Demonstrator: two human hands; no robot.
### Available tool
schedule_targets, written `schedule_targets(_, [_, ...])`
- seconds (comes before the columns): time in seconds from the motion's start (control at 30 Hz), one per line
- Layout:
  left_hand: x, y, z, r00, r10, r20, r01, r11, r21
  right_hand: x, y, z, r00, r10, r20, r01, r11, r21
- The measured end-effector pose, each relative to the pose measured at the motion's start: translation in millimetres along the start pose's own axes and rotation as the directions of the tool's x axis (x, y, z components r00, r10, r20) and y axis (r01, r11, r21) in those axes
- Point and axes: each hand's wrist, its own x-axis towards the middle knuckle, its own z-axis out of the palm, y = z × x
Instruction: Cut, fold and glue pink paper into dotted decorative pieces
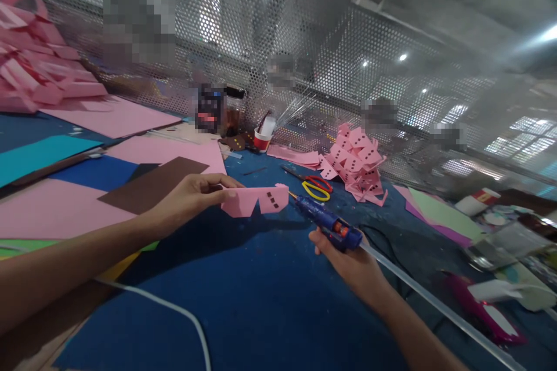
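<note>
Blue tabletop with pink sheets, 1 pair of scissors, heaped dotted pink cutouts

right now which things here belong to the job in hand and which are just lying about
Job in hand:
pink cutout, left hand
blue glue gun, right hand
likely the dotted pink pile

Seemingly lying about:
scissors
brown sheet
teal sheet

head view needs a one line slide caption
The left hand holds a pink cutout near the glue gun in the right hand, above a blue tabletop.
</note>
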Motion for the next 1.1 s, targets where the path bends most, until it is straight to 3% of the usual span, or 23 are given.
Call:
schedule_targets(0.27, [-2.0,3.1,1.2,1.000,0.010,-0.005,-0.010,1.000,0.006,-2.1,-4.0,2.9,0.997,-0.071,0.031,0.071,0.997,-0.002])
schedule_targets(0.57, [-3.5,9.2,5.4,1.000,-0.021,0.008,0.020,1.000,0.013,-6.7,-7.7,12.4,0.981,-0.127,0.144,0.123,0.992,0.030])
schedule_targets(0.9, [-2.3,3.6,2.6,0.997,-0.016,0.072,0.019,0.999,-0.048,-2.6,-39.0,26.7,0.973,-0.200,0.118,0.205,0.978,-0.037])
schedule_targets(1.1, [-1.8,2.5,4.1,0.997,-0.011,0.070,0.014,0.999,-0.042,3.4,-33.2,41.7,0.963,-0.255,0.082,0.259,0.965,-0.035])
